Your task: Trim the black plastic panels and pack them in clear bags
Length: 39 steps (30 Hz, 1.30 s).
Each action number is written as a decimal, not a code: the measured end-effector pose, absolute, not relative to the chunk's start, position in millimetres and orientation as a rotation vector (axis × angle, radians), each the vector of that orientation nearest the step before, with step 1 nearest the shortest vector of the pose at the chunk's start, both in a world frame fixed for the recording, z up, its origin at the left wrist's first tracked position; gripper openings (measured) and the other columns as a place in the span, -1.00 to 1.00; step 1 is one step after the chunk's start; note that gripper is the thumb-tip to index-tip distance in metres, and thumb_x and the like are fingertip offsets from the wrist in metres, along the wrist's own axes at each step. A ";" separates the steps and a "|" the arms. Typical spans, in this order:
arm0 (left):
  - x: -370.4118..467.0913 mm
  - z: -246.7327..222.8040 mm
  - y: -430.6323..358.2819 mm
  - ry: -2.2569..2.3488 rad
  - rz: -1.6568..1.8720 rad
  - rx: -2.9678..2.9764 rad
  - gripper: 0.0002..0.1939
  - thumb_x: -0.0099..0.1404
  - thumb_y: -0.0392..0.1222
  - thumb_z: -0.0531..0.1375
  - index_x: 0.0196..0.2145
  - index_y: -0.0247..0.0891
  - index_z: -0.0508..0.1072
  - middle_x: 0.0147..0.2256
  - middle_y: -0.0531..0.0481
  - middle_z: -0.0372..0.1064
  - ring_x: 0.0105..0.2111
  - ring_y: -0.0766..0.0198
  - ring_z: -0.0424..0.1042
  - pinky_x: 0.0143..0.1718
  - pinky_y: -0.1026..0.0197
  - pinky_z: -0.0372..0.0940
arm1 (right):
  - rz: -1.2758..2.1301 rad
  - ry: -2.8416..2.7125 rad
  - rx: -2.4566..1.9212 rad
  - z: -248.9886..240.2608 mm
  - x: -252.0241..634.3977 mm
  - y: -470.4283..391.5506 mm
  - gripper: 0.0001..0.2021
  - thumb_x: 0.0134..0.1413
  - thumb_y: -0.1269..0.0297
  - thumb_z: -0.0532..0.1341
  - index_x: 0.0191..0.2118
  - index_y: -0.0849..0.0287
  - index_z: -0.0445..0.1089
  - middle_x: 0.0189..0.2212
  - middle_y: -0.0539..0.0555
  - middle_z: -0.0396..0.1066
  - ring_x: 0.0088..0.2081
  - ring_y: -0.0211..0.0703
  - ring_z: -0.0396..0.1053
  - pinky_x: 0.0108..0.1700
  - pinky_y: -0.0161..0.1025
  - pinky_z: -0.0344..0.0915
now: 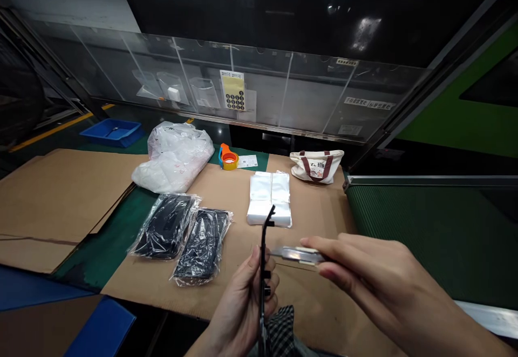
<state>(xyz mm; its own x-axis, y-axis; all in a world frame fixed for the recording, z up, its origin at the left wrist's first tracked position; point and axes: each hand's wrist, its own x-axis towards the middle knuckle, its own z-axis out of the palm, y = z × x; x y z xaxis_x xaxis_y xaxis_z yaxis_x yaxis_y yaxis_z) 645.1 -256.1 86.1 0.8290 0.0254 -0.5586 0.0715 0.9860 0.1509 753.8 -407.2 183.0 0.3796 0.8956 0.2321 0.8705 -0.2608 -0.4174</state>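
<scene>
My left hand is closed around a thin black plastic part, held edge-on and nearly upright, with small tabs along its right side. In my right hand is a utility knife, its handle pinched between thumb and fingers. The blade points left and its tip meets or nearly meets the part's edge; I cannot tell if it touches. Beyond the hands lies a stack of clear plastic bags. To the left, two black parts, one farther left and another closer, lie wrapped in clear film.
Cardboard sheets cover the green table. Behind are a bulging white plastic bag, a tape dispenser, a canvas bag and a blue tray. A green ribbed conveyor belt runs at right; clear pockets line the back.
</scene>
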 end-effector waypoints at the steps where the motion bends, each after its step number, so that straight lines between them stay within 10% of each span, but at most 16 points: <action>1: 646.3 84.9 -252.1 0.602 0.018 0.157 -0.83 0.30 -0.23 0.01 -0.41 -0.32 0.28 -0.58 0.10 0.20 -0.71 0.49 0.19 -0.79 0.47 0.09 | 0.108 -1.422 -2.152 177.1 757.1 -409.0 -0.75 0.15 0.27 0.04 -0.04 0.00 0.26 -0.37 0.02 0.40 -0.36 -0.21 0.37 -0.39 -0.36 0.28; 5: 649.7 73.7 -225.5 0.709 0.281 0.206 -0.83 0.29 -0.31 0.01 -0.27 -0.37 0.38 -0.42 -0.06 0.41 -0.48 0.37 0.42 -0.50 0.39 0.36 | 0.224 -1.009 -2.211 100.8 780.0 -424.2 -0.62 0.16 0.20 0.00 0.10 0.01 0.11 -0.12 0.08 0.31 -0.09 -0.11 0.28 -0.11 -0.22 0.26; 11: 638.7 54.4 -208.1 0.850 0.663 0.486 -0.78 0.16 -0.44 0.15 -0.23 -0.28 0.43 -0.25 0.00 0.45 -0.19 0.28 0.42 -0.27 0.38 0.38 | 0.365 -0.553 -2.356 -101.2 777.7 -464.4 -0.52 0.13 0.18 -0.12 0.13 0.24 0.11 -0.21 0.20 0.24 -0.15 0.00 0.25 -0.08 -0.06 0.22; 16: 629.8 52.2 -227.7 0.779 0.620 0.480 -0.79 0.11 -0.43 0.19 -0.26 -0.28 0.47 -0.27 0.01 0.47 -0.11 0.20 0.38 -0.16 0.27 0.37 | 0.329 -0.349 -2.374 -165.2 751.2 -478.5 -0.47 0.03 0.17 -0.11 0.05 0.36 0.24 -0.32 0.26 0.22 -0.22 0.15 0.20 -0.09 0.12 0.16; 20: 625.7 50.8 -234.3 0.827 0.526 0.425 -0.88 0.06 -0.40 0.22 -0.41 -0.28 0.51 -0.36 0.03 0.48 -0.18 0.19 0.42 -0.20 0.29 0.40 | 0.296 -0.181 -2.305 -145.0 755.7 -467.1 -0.42 -0.03 0.04 -0.03 0.00 0.40 0.30 -0.07 0.39 0.14 0.03 0.37 -0.01 0.08 0.25 -0.15; 24: 620.8 50.4 -235.6 0.815 0.424 0.461 -0.95 0.02 -0.37 0.27 -0.48 -0.30 0.52 -0.40 0.00 0.49 -0.22 0.13 0.44 -0.24 0.27 0.42 | 0.503 -0.192 -2.020 -71.5 756.4 -442.4 -0.47 0.10 -0.07 -0.13 0.00 0.16 0.30 -0.08 0.20 0.30 -0.03 0.05 0.23 0.03 -0.02 0.14; 31: 635.6 60.9 -238.6 0.724 0.340 0.495 -0.47 0.05 -0.38 0.26 0.00 -0.16 0.32 -0.18 -0.03 0.44 -0.09 0.08 0.36 -0.06 0.12 0.30 | 0.878 -0.030 -1.182 47.0 747.2 -418.0 -0.69 0.07 0.13 0.11 -0.08 0.09 0.36 -0.17 0.12 0.42 -0.16 -0.07 0.36 -0.14 -0.14 0.30; 39: 659.2 56.0 -196.5 0.377 0.173 0.308 -0.42 0.28 0.09 -0.08 0.12 -0.38 0.13 0.13 -0.27 0.07 0.15 0.06 0.02 0.18 0.03 -0.13 | -0.078 -1.245 -1.989 63.9 757.5 -442.6 -0.68 0.11 0.44 0.01 -0.05 0.08 0.35 -0.10 0.07 0.39 0.00 -0.04 0.26 0.05 -0.03 0.20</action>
